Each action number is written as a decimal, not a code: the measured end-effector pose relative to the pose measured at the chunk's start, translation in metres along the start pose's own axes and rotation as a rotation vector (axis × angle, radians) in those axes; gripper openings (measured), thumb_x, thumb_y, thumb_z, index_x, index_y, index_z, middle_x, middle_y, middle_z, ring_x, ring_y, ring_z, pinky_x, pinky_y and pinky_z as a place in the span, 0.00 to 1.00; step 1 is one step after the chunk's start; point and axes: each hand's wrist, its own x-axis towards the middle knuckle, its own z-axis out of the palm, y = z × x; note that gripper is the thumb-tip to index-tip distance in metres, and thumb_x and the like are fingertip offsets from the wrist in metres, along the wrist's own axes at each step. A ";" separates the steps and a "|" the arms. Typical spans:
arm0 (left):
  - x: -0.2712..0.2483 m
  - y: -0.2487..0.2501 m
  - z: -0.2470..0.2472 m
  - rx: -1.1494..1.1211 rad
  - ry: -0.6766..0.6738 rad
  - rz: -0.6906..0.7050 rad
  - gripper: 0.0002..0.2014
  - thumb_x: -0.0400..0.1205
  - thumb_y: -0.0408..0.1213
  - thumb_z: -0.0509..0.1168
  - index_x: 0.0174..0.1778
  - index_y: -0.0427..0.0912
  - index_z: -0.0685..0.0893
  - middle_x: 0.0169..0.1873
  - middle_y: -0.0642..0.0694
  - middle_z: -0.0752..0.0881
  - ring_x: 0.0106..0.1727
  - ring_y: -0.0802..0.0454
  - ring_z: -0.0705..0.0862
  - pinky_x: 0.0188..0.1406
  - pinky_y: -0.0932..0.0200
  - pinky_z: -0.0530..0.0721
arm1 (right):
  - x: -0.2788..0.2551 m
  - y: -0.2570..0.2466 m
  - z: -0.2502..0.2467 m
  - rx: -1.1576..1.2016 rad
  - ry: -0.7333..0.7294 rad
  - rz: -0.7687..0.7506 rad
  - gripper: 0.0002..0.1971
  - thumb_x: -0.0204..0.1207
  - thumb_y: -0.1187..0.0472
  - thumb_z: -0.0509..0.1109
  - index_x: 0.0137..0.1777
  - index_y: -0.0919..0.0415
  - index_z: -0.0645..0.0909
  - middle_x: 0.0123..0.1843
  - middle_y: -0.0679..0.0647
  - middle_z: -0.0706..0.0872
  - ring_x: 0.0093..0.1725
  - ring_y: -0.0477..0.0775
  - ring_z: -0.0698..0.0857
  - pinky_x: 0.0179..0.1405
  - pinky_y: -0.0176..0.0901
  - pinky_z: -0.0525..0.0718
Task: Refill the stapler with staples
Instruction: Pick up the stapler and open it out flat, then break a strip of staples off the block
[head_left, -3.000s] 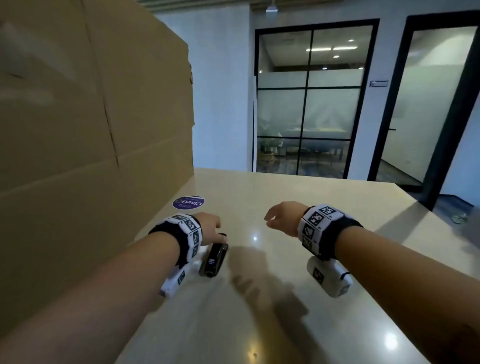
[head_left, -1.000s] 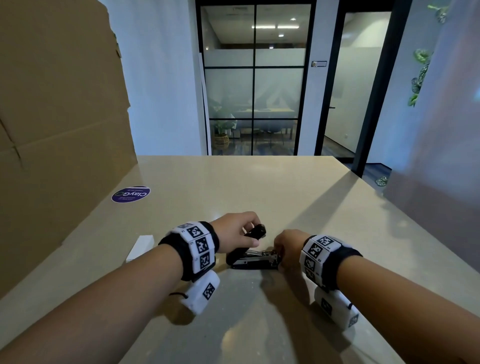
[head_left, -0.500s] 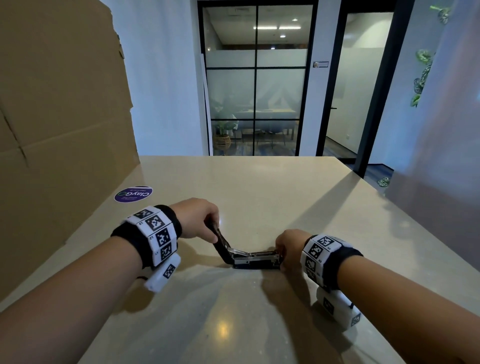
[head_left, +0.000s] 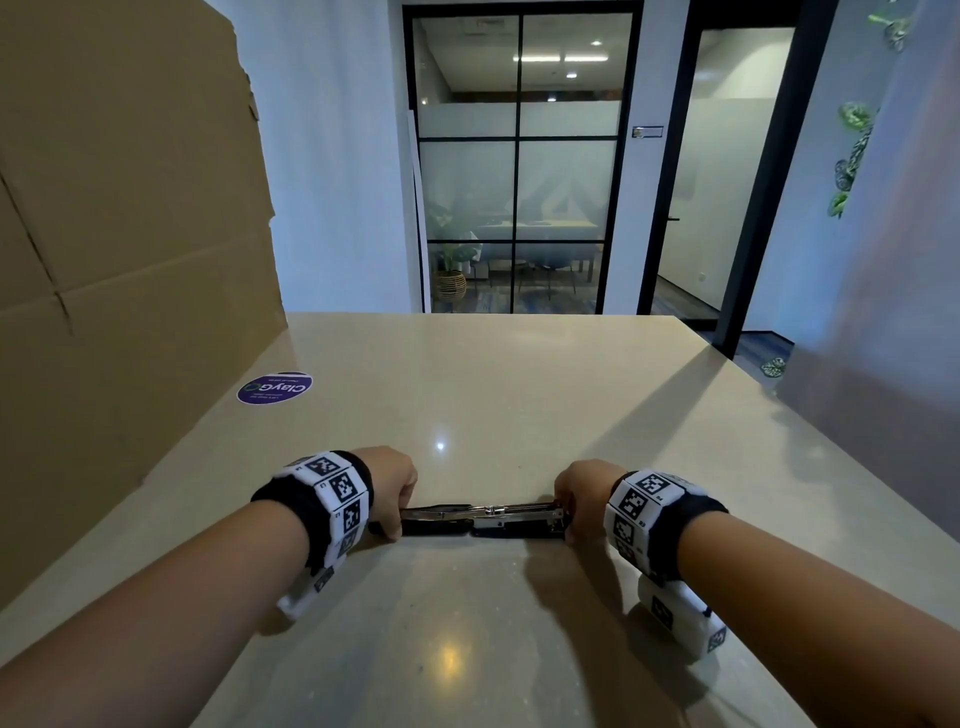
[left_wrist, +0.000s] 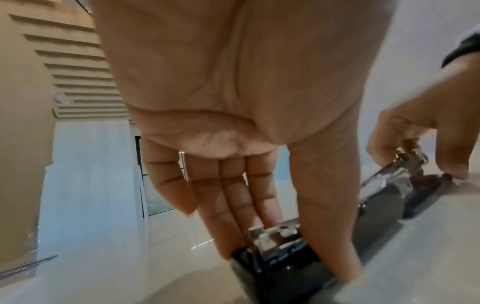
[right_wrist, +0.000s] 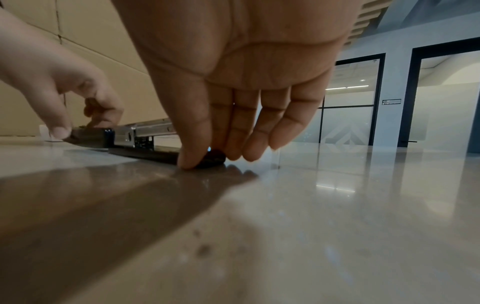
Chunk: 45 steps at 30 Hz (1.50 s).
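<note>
A black stapler (head_left: 483, 519) lies folded out flat on the beige table (head_left: 519, 395), its metal staple channel facing up. My left hand (head_left: 395, 491) pinches the black top cover at the stapler's left end, thumb on the near side and fingers on the far side (left_wrist: 285, 261). My right hand (head_left: 582, 493) pinches the base at the right end, its thumb tip touching the table (right_wrist: 210, 157). In the right wrist view the silver channel (right_wrist: 150, 129) sits a little above the base. A small white object (right_wrist: 43, 131) shows behind my left hand, mostly hidden.
A tall cardboard sheet (head_left: 130, 234) stands along the table's left side. A round purple sticker (head_left: 274, 387) lies flat near it. The table's right edge (head_left: 769, 415) drops off to the floor. Glass doors (head_left: 519, 166) stand beyond the far edge.
My left hand has swung the stapler's top cover back to the left and down until it lies flat. My right hand has stayed on the base end.
</note>
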 end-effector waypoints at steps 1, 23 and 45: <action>0.000 -0.002 0.000 -0.025 0.000 -0.002 0.16 0.70 0.44 0.76 0.50 0.44 0.84 0.46 0.48 0.84 0.45 0.51 0.80 0.44 0.58 0.79 | -0.001 0.000 -0.001 -0.005 0.000 -0.002 0.21 0.68 0.57 0.78 0.61 0.60 0.83 0.58 0.57 0.88 0.58 0.60 0.86 0.52 0.46 0.83; 0.003 -0.081 0.001 0.021 -0.037 -0.413 0.26 0.72 0.49 0.71 0.63 0.41 0.78 0.60 0.44 0.85 0.60 0.46 0.85 0.50 0.58 0.78 | 0.000 0.002 -0.001 0.022 0.007 -0.002 0.20 0.65 0.57 0.79 0.58 0.56 0.84 0.55 0.54 0.89 0.55 0.58 0.87 0.54 0.48 0.86; 0.068 0.023 -0.027 -0.225 0.061 0.165 0.22 0.81 0.33 0.65 0.72 0.47 0.76 0.69 0.46 0.81 0.68 0.46 0.80 0.66 0.51 0.76 | -0.004 0.019 -0.006 0.388 0.209 -0.099 0.13 0.73 0.62 0.66 0.57 0.52 0.80 0.59 0.49 0.87 0.52 0.50 0.83 0.56 0.42 0.81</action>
